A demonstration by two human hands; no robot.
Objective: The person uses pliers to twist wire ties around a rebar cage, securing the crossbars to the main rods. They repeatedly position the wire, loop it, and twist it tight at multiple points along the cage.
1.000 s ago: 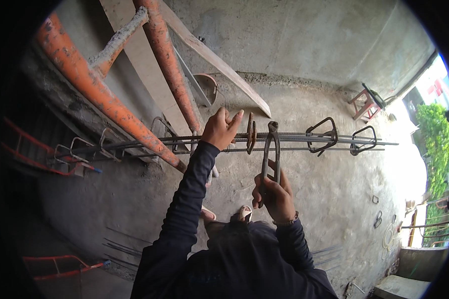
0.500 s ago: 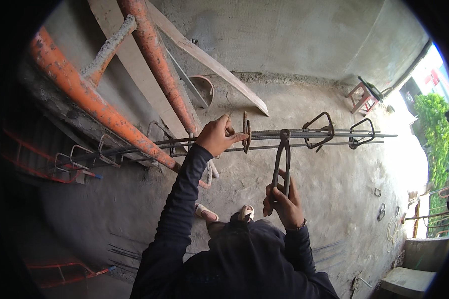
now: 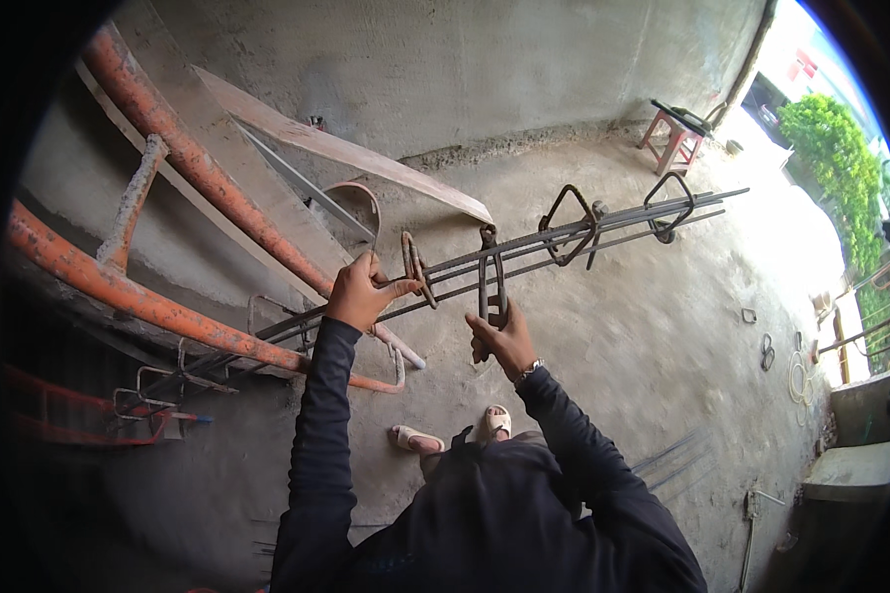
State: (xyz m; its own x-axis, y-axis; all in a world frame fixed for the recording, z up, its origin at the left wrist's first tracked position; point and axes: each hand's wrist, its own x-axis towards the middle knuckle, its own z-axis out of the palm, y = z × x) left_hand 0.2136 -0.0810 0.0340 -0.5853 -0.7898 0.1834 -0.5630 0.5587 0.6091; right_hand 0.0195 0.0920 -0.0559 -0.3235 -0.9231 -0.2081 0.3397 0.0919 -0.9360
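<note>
A long bundle of ribbed steel bars [image 3: 623, 217] runs slantwise across the view, rising to the right. My left hand [image 3: 362, 294] is at the bundle with thumb and fingers pinched together; whatever they hold is too small to make out. Beside its thumb a rusty bent stirrup [image 3: 408, 255] stands around the bars. My right hand [image 3: 509, 343] grips the handles of dark pincers [image 3: 489, 239], whose jaws point away from me and lie at the bars. Farther right, a squarish stirrup [image 3: 556, 214] and another stirrup [image 3: 656, 193] loop the bundle.
Orange scaffold tubes [image 3: 203, 173] cross the bars on the left. A plank [image 3: 356, 148] leans by the concrete wall, near a round bucket-like rim [image 3: 371, 203]. A red stool [image 3: 670, 143] stands far right. Wire coils [image 3: 799, 378] lie on the floor, with thin rods [image 3: 677, 460] nearer me.
The view has turned, so the bars now slant up to the right. My right hand and the pincers have come left along the bundle, closer to my left hand and its stirrup.
</note>
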